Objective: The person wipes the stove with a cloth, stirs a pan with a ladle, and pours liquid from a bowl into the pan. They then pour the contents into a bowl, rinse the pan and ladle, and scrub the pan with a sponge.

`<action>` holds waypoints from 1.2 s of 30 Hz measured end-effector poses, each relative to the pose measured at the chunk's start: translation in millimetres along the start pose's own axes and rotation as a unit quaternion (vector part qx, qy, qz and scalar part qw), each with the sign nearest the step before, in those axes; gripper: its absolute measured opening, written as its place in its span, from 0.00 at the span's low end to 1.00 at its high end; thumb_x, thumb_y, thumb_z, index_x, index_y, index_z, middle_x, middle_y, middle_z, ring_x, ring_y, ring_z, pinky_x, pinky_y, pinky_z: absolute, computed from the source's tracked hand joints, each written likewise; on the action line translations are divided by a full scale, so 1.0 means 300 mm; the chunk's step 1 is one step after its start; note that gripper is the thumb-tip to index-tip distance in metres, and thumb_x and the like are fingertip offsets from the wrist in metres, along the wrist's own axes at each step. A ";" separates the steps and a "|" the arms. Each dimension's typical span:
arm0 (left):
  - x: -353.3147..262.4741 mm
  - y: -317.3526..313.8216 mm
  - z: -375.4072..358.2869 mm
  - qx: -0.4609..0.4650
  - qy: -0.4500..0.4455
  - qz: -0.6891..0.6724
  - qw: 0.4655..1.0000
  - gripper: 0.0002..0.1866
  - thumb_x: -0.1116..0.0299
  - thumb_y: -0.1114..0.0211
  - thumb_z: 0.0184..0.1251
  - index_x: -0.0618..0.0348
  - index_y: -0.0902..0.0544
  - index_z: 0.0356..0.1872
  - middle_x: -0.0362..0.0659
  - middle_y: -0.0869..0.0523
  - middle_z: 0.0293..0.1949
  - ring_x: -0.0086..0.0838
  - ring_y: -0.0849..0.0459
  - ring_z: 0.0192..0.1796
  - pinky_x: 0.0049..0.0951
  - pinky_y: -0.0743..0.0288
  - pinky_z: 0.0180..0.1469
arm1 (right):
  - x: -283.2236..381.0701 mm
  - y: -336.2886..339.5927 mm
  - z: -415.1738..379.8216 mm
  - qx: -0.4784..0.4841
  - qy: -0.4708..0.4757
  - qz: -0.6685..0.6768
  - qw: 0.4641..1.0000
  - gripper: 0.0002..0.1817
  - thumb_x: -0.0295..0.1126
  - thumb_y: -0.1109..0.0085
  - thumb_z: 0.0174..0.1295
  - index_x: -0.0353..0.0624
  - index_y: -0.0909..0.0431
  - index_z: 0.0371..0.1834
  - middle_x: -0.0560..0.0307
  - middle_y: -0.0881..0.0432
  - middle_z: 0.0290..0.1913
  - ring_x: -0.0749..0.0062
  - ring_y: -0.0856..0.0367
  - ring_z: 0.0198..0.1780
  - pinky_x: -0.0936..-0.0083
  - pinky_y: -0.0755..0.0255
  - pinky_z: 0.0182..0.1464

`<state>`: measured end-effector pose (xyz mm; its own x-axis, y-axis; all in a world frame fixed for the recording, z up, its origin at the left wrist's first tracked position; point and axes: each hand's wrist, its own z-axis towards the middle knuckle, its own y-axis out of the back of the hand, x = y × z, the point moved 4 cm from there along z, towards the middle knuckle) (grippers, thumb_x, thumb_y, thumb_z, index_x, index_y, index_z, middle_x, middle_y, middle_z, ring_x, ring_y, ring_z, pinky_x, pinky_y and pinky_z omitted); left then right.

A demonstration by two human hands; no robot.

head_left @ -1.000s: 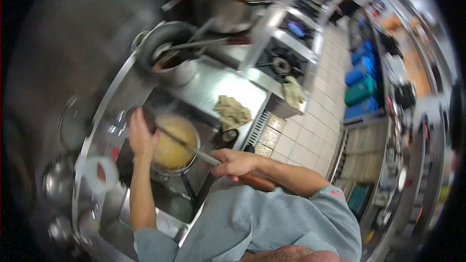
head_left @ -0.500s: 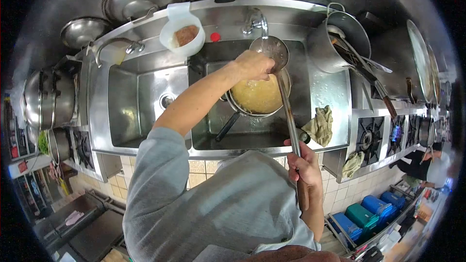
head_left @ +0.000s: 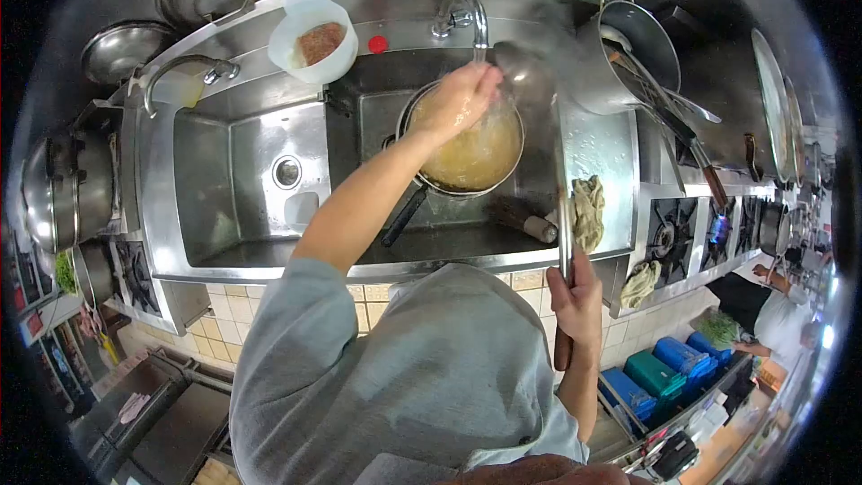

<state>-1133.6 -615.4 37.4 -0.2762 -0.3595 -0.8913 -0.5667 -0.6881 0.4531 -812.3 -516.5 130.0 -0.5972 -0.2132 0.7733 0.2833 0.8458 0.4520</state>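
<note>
My right hand (head_left: 575,304) is closed round the wooden grip of a long-handled ladle (head_left: 565,224), near the sink's front edge. The ladle's bowl, blurred by motion, is at the right of the faucet (head_left: 480,22). My left hand (head_left: 458,101), wet, is by the water stream above a pan (head_left: 521,148). Its fingers are curled together, and what they hold, if anything, is hidden. Cloudy yellowish liquid fills the pan, which sits in the right sink basin (head_left: 377,108) with its black handle pointing front left.
A white plastic container (head_left: 346,49) with something brown inside stands on the back ledge beside a red cap (head_left: 378,44). A brush-like tool (head_left: 539,229) and a cloth (head_left: 588,211) lie at right. A tall pot (head_left: 620,63) holds utensils. One burner (head_left: 718,229) is lit; a co-worker (head_left: 781,314) is far right.
The ladle has swung right, away from my left hand, its bowl leaving the spot under the faucet. My left hand no longer touches the bowl. The brush-like tool shows more fully.
</note>
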 end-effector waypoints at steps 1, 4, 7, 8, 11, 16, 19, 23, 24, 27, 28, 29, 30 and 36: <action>0.037 -0.003 -0.054 -0.072 0.008 -0.081 0.994 0.14 0.63 0.42 0.75 0.60 0.21 0.54 0.50 0.12 0.41 0.39 0.12 0.42 0.36 0.21 0.50 | 0.003 0.016 0.000 -0.031 0.024 -0.046 0.998 0.22 0.27 0.40 0.65 0.33 0.27 0.62 0.65 0.28 0.27 0.85 0.34 0.27 0.82 0.36 0.28; 0.239 -0.072 -0.222 -0.103 0.027 -0.097 0.990 0.15 0.70 0.39 0.72 0.61 0.23 0.57 0.52 0.14 0.47 0.41 0.14 0.49 0.36 0.22 0.54 | 0.014 0.082 0.030 -0.125 0.096 -0.059 0.986 0.22 0.26 0.40 0.67 0.32 0.29 0.63 0.59 0.21 0.35 0.80 0.26 0.36 0.81 0.30 0.39; 0.398 -0.063 -0.454 -0.135 0.123 -0.054 0.982 0.22 0.67 0.35 0.69 0.62 0.26 0.61 0.55 0.17 0.53 0.44 0.16 0.56 0.37 0.24 0.58 | 0.073 0.127 0.101 -0.204 0.181 -0.037 0.961 0.22 0.24 0.43 0.69 0.34 0.31 0.65 0.56 0.21 0.44 0.78 0.24 0.46 0.81 0.29 0.46; 0.450 -0.054 -0.525 -0.150 0.171 0.015 0.974 0.26 0.62 0.34 0.68 0.64 0.27 0.63 0.57 0.18 0.56 0.46 0.18 0.59 0.38 0.25 0.61 | 0.066 0.160 0.133 -0.197 0.187 -0.041 0.962 0.23 0.24 0.42 0.68 0.34 0.31 0.66 0.58 0.21 0.44 0.78 0.24 0.43 0.80 0.28 0.44; 0.592 -0.094 -0.733 -0.090 0.279 0.151 0.944 0.35 0.51 0.33 0.64 0.68 0.28 0.64 0.62 0.21 0.58 0.50 0.22 0.64 0.43 0.29 0.64 | 0.101 0.224 0.220 -0.166 0.101 0.055 0.979 0.26 0.29 0.40 0.68 0.35 0.32 0.68 0.59 0.22 0.45 0.84 0.27 0.37 0.83 0.32 0.36; 0.584 -0.142 -0.796 0.183 0.418 0.094 0.885 0.36 0.49 0.34 0.64 0.68 0.29 0.64 0.63 0.21 0.60 0.53 0.22 0.63 0.43 0.29 0.66 | 0.139 0.283 0.357 -0.085 0.163 0.339 0.923 0.30 0.37 0.47 0.72 0.34 0.38 0.73 0.50 0.20 0.59 0.74 0.18 0.43 0.82 0.22 0.31; 0.613 -0.177 -0.815 0.208 0.397 0.078 0.891 0.32 0.50 0.36 0.66 0.67 0.25 0.60 0.64 0.20 0.57 0.53 0.22 0.62 0.44 0.29 0.65 | 0.158 0.255 0.359 -0.019 0.250 0.404 0.880 0.31 0.45 0.55 0.75 0.36 0.40 0.75 0.45 0.27 0.68 0.64 0.20 0.59 0.82 0.18 0.40; 0.499 -0.097 -0.836 0.208 0.318 -0.025 0.925 0.24 0.52 0.39 0.69 0.66 0.21 0.49 0.57 0.14 0.42 0.45 0.12 0.43 0.42 0.21 0.47 | -0.014 0.127 0.363 -0.041 0.138 0.479 0.866 0.30 0.44 0.55 0.75 0.36 0.39 0.74 0.49 0.29 0.70 0.66 0.25 0.63 0.74 0.26 0.56; 0.447 -0.064 -0.836 0.217 0.337 -0.128 0.907 0.24 0.51 0.39 0.69 0.66 0.23 0.50 0.54 0.14 0.39 0.41 0.11 0.37 0.40 0.20 0.42 | -0.058 0.077 0.353 -0.046 0.090 0.485 0.868 0.29 0.43 0.56 0.75 0.37 0.37 0.73 0.50 0.27 0.67 0.67 0.25 0.61 0.75 0.27 0.56; 0.374 -0.080 -0.834 0.106 0.377 -0.408 0.825 0.15 0.62 0.41 0.73 0.67 0.22 0.41 0.44 0.19 0.27 0.27 0.21 0.22 0.26 0.25 0.25 | -0.278 -0.087 0.379 -0.013 -0.069 0.458 0.886 0.25 0.42 0.58 0.77 0.39 0.34 0.70 0.53 0.24 0.61 0.67 0.24 0.55 0.76 0.26 0.54; 0.373 -0.130 -0.812 0.045 0.390 -0.449 0.803 0.15 0.64 0.40 0.68 0.68 0.17 0.30 0.47 0.18 0.20 0.31 0.19 0.20 0.33 0.26 0.23 | -0.364 -0.144 0.396 0.049 -0.105 0.470 0.875 0.24 0.43 0.58 0.77 0.39 0.33 0.69 0.54 0.23 0.61 0.67 0.24 0.55 0.74 0.26 0.54; 0.331 -0.155 -0.777 0.071 0.397 -0.440 0.802 0.15 0.64 0.40 0.68 0.70 0.17 0.33 0.49 0.16 0.23 0.34 0.15 0.24 0.34 0.22 0.26 | -0.412 -0.191 0.407 0.098 -0.138 0.476 0.863 0.24 0.43 0.58 0.77 0.39 0.32 0.68 0.55 0.23 0.60 0.67 0.24 0.55 0.73 0.25 0.53; 0.278 -0.168 -0.742 0.090 0.403 -0.459 0.786 0.15 0.63 0.39 0.68 0.69 0.19 0.38 0.48 0.16 0.27 0.35 0.14 0.27 0.33 0.19 0.28 | -0.409 -0.248 0.396 0.165 -0.138 0.435 0.874 0.23 0.44 0.57 0.77 0.41 0.31 0.66 0.56 0.23 0.59 0.67 0.23 0.54 0.72 0.25 0.52; 0.054 -0.176 -0.612 0.156 0.336 -0.392 0.842 0.28 0.49 0.47 0.73 0.74 0.20 0.43 0.53 0.14 0.32 0.39 0.11 0.31 0.36 0.13 0.32 | -0.196 -0.475 0.374 0.255 -0.161 0.402 0.865 0.24 0.57 0.52 0.72 0.47 0.24 0.50 0.60 0.28 0.34 0.70 0.27 0.37 0.72 0.27 0.44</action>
<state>-965.7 -700.6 1.6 0.7197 -0.2184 -0.6591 -0.5754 -0.7187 -0.3902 -901.9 -569.6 -29.7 -0.5626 0.6214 0.5453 0.3849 0.7806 -0.4925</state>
